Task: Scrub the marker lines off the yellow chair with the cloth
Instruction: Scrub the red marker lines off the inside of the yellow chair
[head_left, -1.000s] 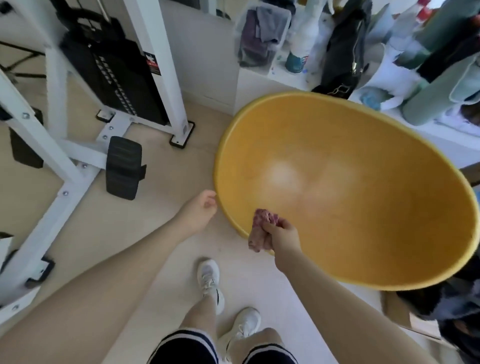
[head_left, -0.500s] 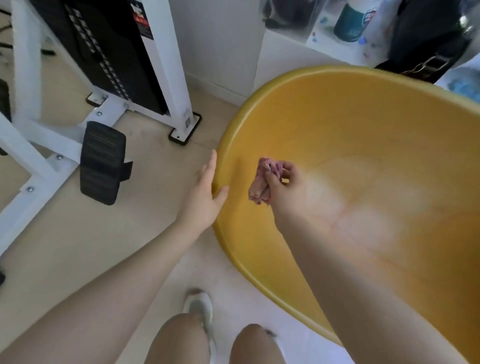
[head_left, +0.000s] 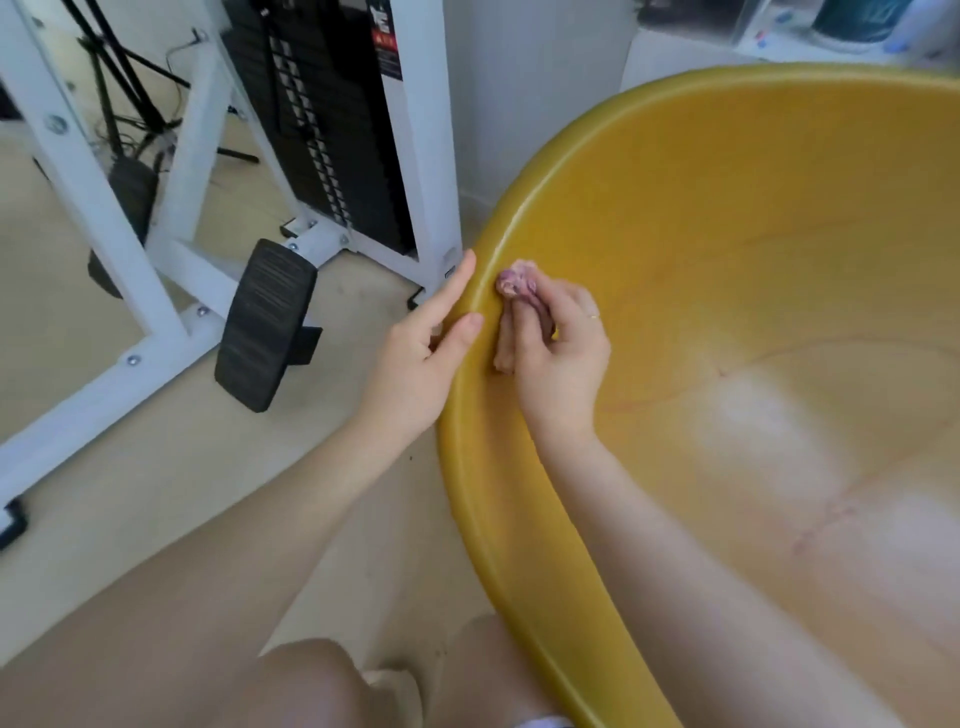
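Head view. Yellow chair (head_left: 727, 260): bowl-shaped shell, faint reddish marker lines (head_left: 821, 519) on the seat. Right hand (head_left: 558, 353): grip clamped on a crumpled pink cloth (head_left: 514, 286), pressed just inside the left rim. Left hand (head_left: 423, 358): fingers straight, resting on that rim. Behind, on the floor: white gym machine (head_left: 171, 249).
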